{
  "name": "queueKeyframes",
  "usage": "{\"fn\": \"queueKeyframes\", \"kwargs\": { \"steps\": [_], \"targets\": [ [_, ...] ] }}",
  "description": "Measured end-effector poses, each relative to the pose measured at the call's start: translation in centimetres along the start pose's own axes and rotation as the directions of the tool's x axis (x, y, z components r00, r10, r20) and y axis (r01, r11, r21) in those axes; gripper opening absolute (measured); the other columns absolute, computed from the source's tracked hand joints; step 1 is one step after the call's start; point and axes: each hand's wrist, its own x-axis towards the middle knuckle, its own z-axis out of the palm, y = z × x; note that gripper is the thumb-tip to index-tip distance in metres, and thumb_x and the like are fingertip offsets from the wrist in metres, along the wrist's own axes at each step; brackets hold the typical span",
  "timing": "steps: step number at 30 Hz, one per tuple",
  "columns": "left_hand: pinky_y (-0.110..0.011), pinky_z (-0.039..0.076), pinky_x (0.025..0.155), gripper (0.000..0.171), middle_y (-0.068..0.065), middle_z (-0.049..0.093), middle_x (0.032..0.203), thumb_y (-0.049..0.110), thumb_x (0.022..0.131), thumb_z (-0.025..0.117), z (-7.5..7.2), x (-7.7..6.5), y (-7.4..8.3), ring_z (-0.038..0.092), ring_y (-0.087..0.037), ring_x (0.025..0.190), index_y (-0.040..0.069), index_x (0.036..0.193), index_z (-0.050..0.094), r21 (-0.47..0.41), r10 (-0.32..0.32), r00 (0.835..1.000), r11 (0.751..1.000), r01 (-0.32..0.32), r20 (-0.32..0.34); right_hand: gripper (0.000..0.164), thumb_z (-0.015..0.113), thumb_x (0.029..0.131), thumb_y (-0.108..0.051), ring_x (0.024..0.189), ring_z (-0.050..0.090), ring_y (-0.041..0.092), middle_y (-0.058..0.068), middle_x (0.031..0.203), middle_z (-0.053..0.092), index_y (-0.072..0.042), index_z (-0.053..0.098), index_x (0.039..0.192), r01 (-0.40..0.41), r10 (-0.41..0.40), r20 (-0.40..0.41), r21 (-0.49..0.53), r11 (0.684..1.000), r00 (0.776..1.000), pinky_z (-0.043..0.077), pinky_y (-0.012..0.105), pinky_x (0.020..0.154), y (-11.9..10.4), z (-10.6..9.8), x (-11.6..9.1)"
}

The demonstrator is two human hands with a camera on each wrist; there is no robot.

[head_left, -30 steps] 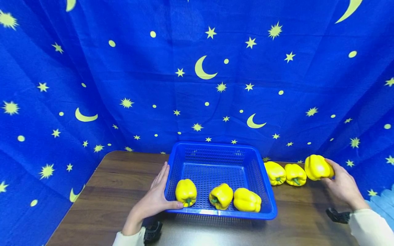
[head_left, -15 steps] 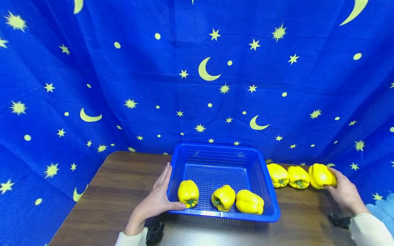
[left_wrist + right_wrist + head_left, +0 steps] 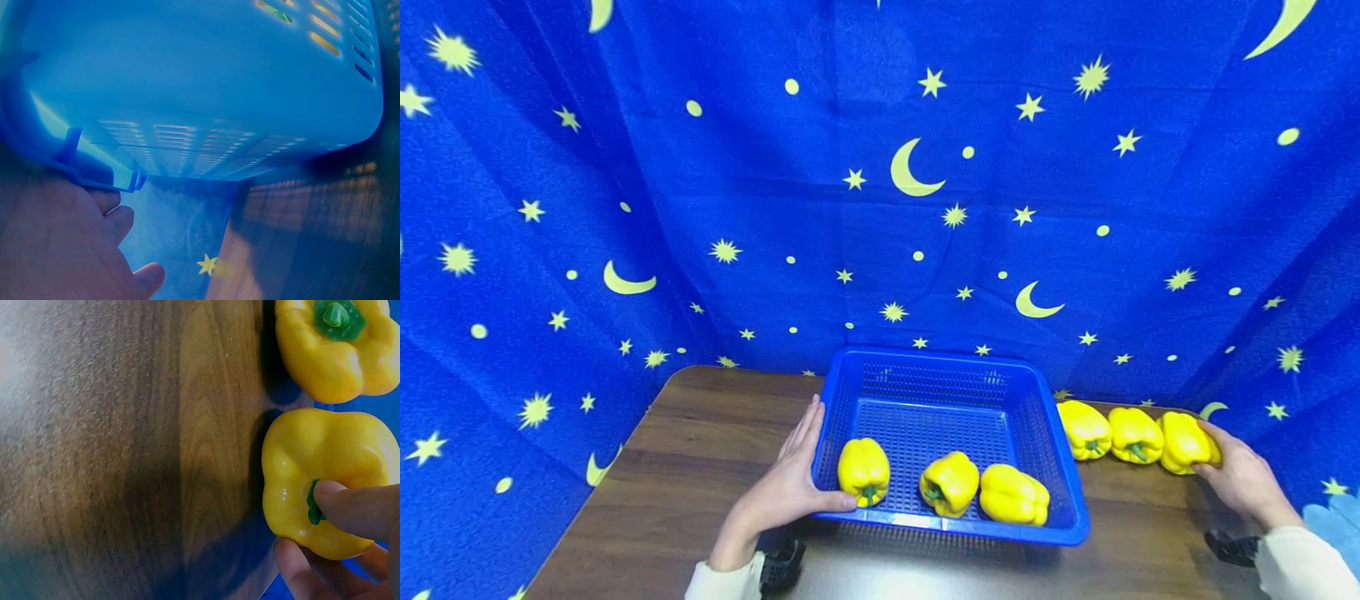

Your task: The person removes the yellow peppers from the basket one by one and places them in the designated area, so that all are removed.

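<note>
My left hand (image 3: pixel 790 487) holds the near left corner of a blue plastic basket (image 3: pixel 943 521), its thumb over the rim and its fingers along the outer wall. In the left wrist view, the fingertips (image 3: pixel 150 275) show just below the rim. Inside the basket lie three yellow bell peppers, one at the left (image 3: pixel 863 471) and two further right. At the far right, my right hand (image 3: pixel 1243 475) grips another yellow bell pepper (image 3: pixel 294 456), its thumb against the green stem. That pepper stands at the right end of a row beside two others (image 3: pixel 1135 435).
The row of peppers runs along the back edge of the brown wooden table (image 3: pixel 647 500), right of the basket. A blue curtain (image 3: pixel 775 192) with yellow moons and stars hangs behind. Light blue fabric (image 3: pixel 1333 529) shows at the right edge.
My right hand has lowered its pepper beside the other two, forming a row. The left hand keeps its hold on the basket. The whole head view has shifted slightly.
</note>
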Motion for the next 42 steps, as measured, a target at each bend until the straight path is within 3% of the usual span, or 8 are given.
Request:
{"fn": "queueKeyframes", "kwargs": {
  "steps": [7,16,23,30,37,42],
  "targets": [
    [-0.067,0.003,0.117,0.134,-0.014,-0.009,0.168,0.042,0.069,0.091,0.1,-0.3,-0.2,-0.001,-0.045,0.151,0.001,0.16,0.002,0.003,0.011,1.0,1.0,-0.011,-0.015,0.069,0.067,0.083,0.004,0.105,0.045,0.067,0.052,0.12,0.042,0.016,0.03,0.14,0.032,-0.032,0.052,0.012,0.999,0.998,0.04,0.073,0.085,0.0,0.0,0.3],
    [-0.067,0.003,0.117,0.134,-0.012,-0.01,0.168,0.044,0.07,0.09,0.1,-0.1,-0.2,-0.002,-0.043,0.152,0.002,0.161,0.001,0.014,-0.014,1.0,1.0,0.014,-0.004,0.08,0.072,0.081,0.002,0.103,0.047,0.065,0.052,0.118,0.041,0.02,0.022,0.141,0.005,-0.009,0.075,0.051,0.999,0.997,0.041,0.07,0.084,-0.4,-0.5,0.3],
    [-0.066,0.003,0.117,0.134,-0.011,-0.01,0.168,0.044,0.07,0.09,0.0,0.1,0.0,-0.004,-0.04,0.153,0.003,0.161,0.001,0.013,-0.028,1.0,1.0,0.028,0.006,0.077,0.074,0.08,-0.003,0.107,0.042,0.068,0.053,0.121,0.041,0.018,0.03,0.14,0.03,-0.029,-0.036,0.032,0.999,0.999,0.037,0.072,0.086,-1.5,-2.0,0.4],
    [-0.067,0.002,0.117,0.133,-0.013,-0.01,0.168,0.041,0.07,0.09,-0.1,0.3,-0.1,-0.004,-0.042,0.152,0.002,0.16,0.0,0.0,-0.004,1.0,1.0,0.004,0.013,0.073,0.074,0.083,-0.001,0.111,0.04,0.065,0.049,0.126,0.042,0.014,0.036,0.143,0.089,-0.08,-0.131,0.063,0.994,0.988,0.034,0.073,0.088,-5.9,-3.0,0.9],
    [-0.065,0.0,0.118,0.133,-0.012,-0.011,0.168,0.044,0.072,0.089,0.0,0.4,0.0,-0.006,-0.04,0.153,0.003,0.161,-0.001,0.009,-0.029,0.999,1.0,0.029,0.03,0.069,0.076,0.083,-0.001,0.117,0.042,0.061,0.043,0.131,0.046,0.008,0.042,0.143,0.223,-0.199,-0.192,0.107,0.969,0.961,0.033,0.072,0.092,-11.3,-3.4,1.7],
    [-0.066,0.001,0.117,0.133,-0.012,-0.011,0.168,0.046,0.072,0.088,-0.1,0.3,0.2,-0.005,-0.042,0.152,0.003,0.161,-0.001,0.021,-0.037,0.999,0.999,0.037,0.033,0.068,0.078,0.083,-0.002,0.121,0.043,0.057,0.037,0.136,0.048,0.005,0.046,0.142,0.292,-0.265,-0.187,0.136,0.947,0.946,0.035,0.072,0.093,-15.3,-2.8,2.0]
  ]
}}
